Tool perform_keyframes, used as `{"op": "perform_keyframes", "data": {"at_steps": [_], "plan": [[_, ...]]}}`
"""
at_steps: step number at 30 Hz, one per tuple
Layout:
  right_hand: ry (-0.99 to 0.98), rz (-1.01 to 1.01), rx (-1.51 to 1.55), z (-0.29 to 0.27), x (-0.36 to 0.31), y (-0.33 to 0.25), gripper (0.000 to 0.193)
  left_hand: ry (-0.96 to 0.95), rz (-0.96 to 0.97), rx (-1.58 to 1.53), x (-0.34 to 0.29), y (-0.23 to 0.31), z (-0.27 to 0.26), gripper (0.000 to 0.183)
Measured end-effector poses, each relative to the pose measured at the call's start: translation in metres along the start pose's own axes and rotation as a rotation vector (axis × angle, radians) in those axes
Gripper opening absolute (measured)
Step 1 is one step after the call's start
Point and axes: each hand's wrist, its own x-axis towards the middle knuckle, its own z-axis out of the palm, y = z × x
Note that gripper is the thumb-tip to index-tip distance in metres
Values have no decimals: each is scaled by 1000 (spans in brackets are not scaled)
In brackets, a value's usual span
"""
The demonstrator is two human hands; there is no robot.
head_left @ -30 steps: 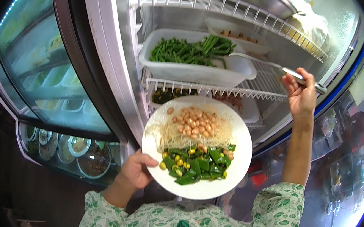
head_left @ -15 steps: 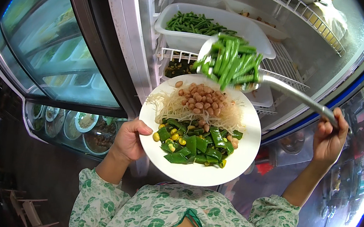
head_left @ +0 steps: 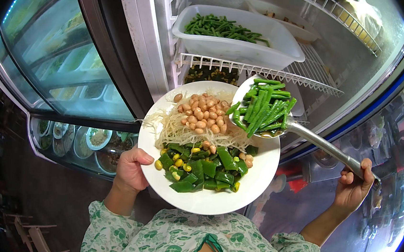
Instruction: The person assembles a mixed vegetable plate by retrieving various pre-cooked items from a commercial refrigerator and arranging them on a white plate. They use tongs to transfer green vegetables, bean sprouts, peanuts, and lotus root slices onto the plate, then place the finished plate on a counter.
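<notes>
My left hand (head_left: pixel 132 169) grips the left rim of a round white plate (head_left: pixel 200 204), thumb on top and the other fingers hidden beneath. On the plate lie pale thin noodles (head_left: pixel 165 130), a heap of peanuts (head_left: pixel 203 114) and, nearest me, cut green peppers with yellow beans (head_left: pixel 205 170). My right hand (head_left: pixel 353 187) is closed round the handle end of a large metal serving spoon (head_left: pixel 323 144). Cut green beans (head_left: pixel 267 107) fill its bowl, which hangs over the plate's far right rim. Whether the spoon touches the plate I cannot tell.
Ahead is an open fridge with a white tub (head_left: pixel 242 50) of green beans on a wire shelf (head_left: pixel 269 73). Below sits a container of dark food (head_left: pixel 211 74). A glass display case (head_left: pixel 90 82) stands left, with bowls (head_left: pixel 96 137) in its lower part. A wooden chair (head_left: pixel 38 239) is at lower left.
The spoon with green beans has come down and toward me, from in front of the tub to the plate's right rim. The plate has shifted slightly left and nearer.
</notes>
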Motion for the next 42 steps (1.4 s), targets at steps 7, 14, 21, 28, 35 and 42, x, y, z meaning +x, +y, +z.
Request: {"op": "perform_keyframes", "data": {"at_steps": [7,14,21,28,35,42], "plan": [[13,-40,-96,-6,-11,-2,15,-3,-42,-22,-1,-1,-19,64],[36,-93,-195,-15,-23,-3,16,4,-37,-24,2,-5,-13,69],[39,-108,-305,6,-42,5,17,67,4,5,0,-12,-10,70],[-13,-127,-295,13,-59,4,17,76,32,16,4,-17,-13,67],[-49,-113,-289,15,-65,4,16,66,14,26,4,-17,-15,66],[91,-106,-282,14,-67,4,16,53,-2,-25,2,-20,-12,69]]}}
